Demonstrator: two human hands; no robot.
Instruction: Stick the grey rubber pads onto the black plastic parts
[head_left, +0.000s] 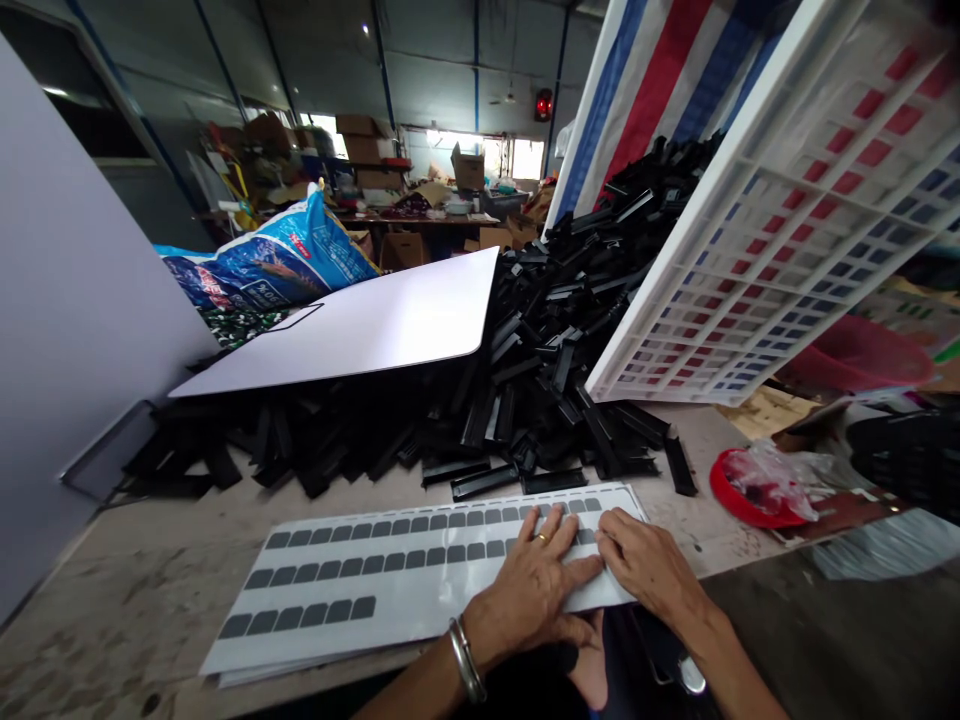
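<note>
Sheet [390, 585] of grey stickers lies flat at the table's [112, 620] near edge, under both hands. Left hand [536, 585] presses palm-down on its right end, fingers spread, gripping nothing. Right hand [641, 565] rests just beside it, fingertips pinched at the sheet's right edge, touching the left fingers. Beyond the hands lie black parts [525, 390] in a heap, a white board [360, 325] on top.
</note>
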